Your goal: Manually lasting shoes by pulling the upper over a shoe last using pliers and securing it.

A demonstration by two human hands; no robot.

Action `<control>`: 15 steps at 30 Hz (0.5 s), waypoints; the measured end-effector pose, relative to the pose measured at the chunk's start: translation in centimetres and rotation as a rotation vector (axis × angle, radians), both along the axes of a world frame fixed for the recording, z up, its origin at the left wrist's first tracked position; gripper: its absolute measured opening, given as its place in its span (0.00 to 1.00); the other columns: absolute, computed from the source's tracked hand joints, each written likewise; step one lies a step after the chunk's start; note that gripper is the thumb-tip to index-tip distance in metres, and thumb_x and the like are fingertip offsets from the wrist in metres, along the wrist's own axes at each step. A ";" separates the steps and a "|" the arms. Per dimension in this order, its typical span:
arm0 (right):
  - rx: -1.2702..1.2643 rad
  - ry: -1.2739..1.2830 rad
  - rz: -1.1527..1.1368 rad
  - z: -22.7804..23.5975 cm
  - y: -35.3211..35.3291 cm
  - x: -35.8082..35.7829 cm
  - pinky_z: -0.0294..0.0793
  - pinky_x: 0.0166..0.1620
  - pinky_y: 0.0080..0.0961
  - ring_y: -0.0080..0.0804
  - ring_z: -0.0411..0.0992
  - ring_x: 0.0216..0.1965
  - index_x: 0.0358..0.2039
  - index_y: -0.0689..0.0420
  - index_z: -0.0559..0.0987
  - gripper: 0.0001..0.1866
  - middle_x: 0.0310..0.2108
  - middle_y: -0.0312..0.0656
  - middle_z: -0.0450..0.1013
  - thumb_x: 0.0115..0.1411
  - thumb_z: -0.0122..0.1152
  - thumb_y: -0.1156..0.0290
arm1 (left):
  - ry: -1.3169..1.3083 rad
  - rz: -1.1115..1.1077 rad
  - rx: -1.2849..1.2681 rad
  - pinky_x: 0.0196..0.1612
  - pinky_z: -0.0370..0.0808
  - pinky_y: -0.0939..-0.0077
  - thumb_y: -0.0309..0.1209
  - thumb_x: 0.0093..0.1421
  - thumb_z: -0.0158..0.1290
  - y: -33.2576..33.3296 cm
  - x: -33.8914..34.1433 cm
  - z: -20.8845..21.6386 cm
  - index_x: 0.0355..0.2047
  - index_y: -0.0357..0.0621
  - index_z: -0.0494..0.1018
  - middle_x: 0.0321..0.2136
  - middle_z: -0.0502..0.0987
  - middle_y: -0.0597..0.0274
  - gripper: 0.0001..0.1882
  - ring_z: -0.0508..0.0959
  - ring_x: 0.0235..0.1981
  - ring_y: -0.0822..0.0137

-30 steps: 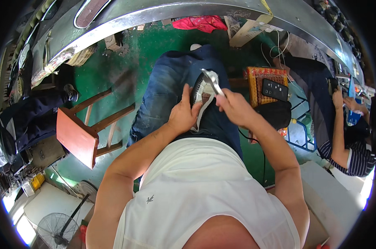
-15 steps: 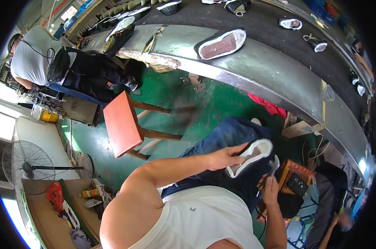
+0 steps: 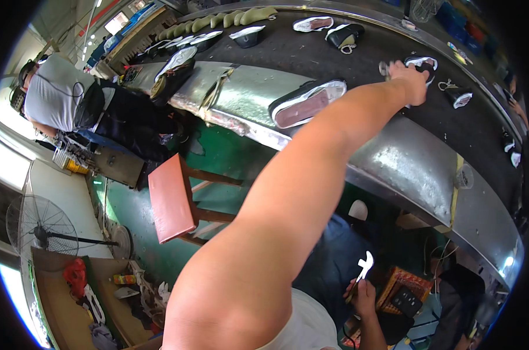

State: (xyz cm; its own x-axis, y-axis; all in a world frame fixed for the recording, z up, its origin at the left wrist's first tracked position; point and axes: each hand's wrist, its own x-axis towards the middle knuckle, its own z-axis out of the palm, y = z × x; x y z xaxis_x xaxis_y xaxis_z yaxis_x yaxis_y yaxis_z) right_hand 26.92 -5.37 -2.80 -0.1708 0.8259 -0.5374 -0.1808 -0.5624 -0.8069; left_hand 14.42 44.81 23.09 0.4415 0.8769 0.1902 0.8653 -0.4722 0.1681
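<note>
My left arm stretches far across the metal rim. My left hand point(image 3: 409, 81) is over the dark belt against a black shoe point(image 3: 425, 62) with a white edge and brownish sole. Its fingers partly hide the shoe, and I cannot tell whether they grip it. A small blurred grey metal-looking piece point(image 3: 384, 69) shows beside the fingers. Low by my lap, my right hand point(image 3: 363, 294) is closed round the handle of a hammer point(image 3: 365, 265), its bright head pointing up. A larger black shoe point(image 3: 311, 105) lies sole-up on the rim, left of my forearm.
On the belt point(image 3: 381, 76) lie several more shoes, one with a metal ring point(image 3: 344, 38), and a row of olive shoe forms point(image 3: 226, 20). A red-topped stool point(image 3: 174, 198) stands left of my arm. Further left are a person point(image 3: 57, 93), a fan point(image 3: 39, 233) and an open wooden box point(image 3: 60, 297).
My left hand has gone from my lap, where it held a white-edged shoe, up and out to the belt. That shoe no longer shows at my lap. My right hand still holds the hammer.
</note>
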 end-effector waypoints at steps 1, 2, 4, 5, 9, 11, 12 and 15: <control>-0.010 0.031 0.022 0.3 0.6 -0.4 0.78 0.34 0.29 0.33 0.77 0.28 0.44 0.64 0.74 0.24 0.31 0.44 0.75 0.74 0.46 0.52 | 0.081 0.007 0.251 0.63 0.59 0.40 0.38 0.57 0.55 3.1 -1.0 -3.0 0.61 0.58 0.69 0.64 0.67 0.53 0.29 0.63 0.64 0.34; -0.024 0.063 0.052 0.5 1.3 -0.7 0.78 0.34 0.29 0.34 0.77 0.28 0.44 0.64 0.74 0.24 0.31 0.44 0.75 0.74 0.46 0.52 | 0.196 -0.046 0.473 0.64 0.60 0.44 0.39 0.58 0.54 5.3 -3.5 -4.9 0.58 0.58 0.74 0.65 0.66 0.55 0.25 0.61 0.67 0.39; -0.042 0.057 0.037 0.5 1.5 -0.3 0.78 0.35 0.30 0.35 0.77 0.28 0.44 0.64 0.74 0.24 0.31 0.45 0.75 0.74 0.46 0.51 | 0.594 -0.223 0.151 0.65 0.61 0.50 0.38 0.58 0.51 6.3 -3.7 -7.3 0.51 0.57 0.80 0.61 0.72 0.56 0.20 0.66 0.66 0.49; -0.042 0.044 0.040 0.5 1.6 -0.2 0.77 0.32 0.29 0.34 0.77 0.27 0.43 0.63 0.74 0.26 0.30 0.44 0.76 0.73 0.46 0.49 | 0.592 -0.230 0.149 0.65 0.61 0.50 0.38 0.58 0.51 6.8 -3.5 -7.2 0.51 0.57 0.80 0.61 0.72 0.56 0.20 0.66 0.66 0.49; -0.069 -0.036 0.035 1.9 2.0 -0.3 0.73 0.26 0.22 0.31 0.78 0.26 0.43 0.60 0.75 0.28 0.30 0.41 0.77 0.72 0.44 0.45 | 0.389 -0.217 -0.102 0.61 0.69 0.58 0.38 0.58 0.49 5.9 -4.0 -5.7 0.48 0.49 0.81 0.51 0.80 0.54 0.21 0.77 0.57 0.55; -0.059 -0.044 0.041 1.7 1.8 -0.2 0.71 0.24 0.20 0.30 0.78 0.26 0.43 0.60 0.75 0.28 0.30 0.40 0.77 0.72 0.44 0.45 | 0.266 -0.127 -0.152 0.53 0.77 0.61 0.38 0.58 0.51 2.6 -6.3 -2.6 0.46 0.43 0.82 0.49 0.82 0.52 0.20 0.82 0.51 0.55; -0.032 -0.049 0.066 1.6 2.0 -0.3 0.69 0.23 0.19 0.29 0.78 0.25 0.42 0.60 0.75 0.28 0.29 0.40 0.77 0.72 0.43 0.44 | 0.356 -0.051 -0.229 0.55 0.76 0.54 0.42 0.58 0.53 1.5 -9.0 -0.9 0.49 0.45 0.81 0.50 0.81 0.54 0.22 0.80 0.53 0.55; -0.026 -0.076 0.088 1.9 2.2 -1.0 0.70 0.23 0.19 0.29 0.78 0.25 0.42 0.59 0.76 0.27 0.30 0.40 0.77 0.72 0.43 0.45 | 0.559 0.056 -0.393 0.58 0.73 0.45 0.49 0.56 0.58 1.7 -19.1 -1.9 0.54 0.53 0.79 0.54 0.79 0.59 0.28 0.78 0.56 0.52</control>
